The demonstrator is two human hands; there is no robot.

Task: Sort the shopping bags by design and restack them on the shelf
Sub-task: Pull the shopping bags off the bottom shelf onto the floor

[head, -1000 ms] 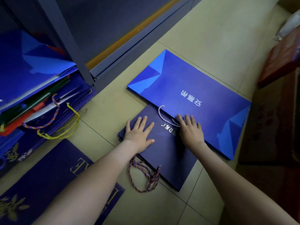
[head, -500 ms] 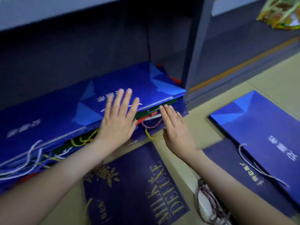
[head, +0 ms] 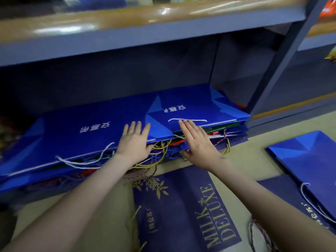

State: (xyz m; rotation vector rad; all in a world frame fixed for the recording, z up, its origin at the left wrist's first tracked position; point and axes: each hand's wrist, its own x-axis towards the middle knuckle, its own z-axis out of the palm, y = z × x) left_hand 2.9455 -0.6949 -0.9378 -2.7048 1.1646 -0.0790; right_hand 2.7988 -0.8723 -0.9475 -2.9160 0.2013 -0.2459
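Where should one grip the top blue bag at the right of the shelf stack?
Its front edge, beside the white cord handle, from the front: the top blue bag lies flat, this edge faces outward, and the shelf covers it above.

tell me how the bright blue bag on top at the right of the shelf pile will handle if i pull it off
The top blue bag lies folded flat with sharp creases, so it probably lifts stiff and light. Resting on other flat bags, it likely slides easily. Its loose white rope handle could snag the tangled gold cords below.
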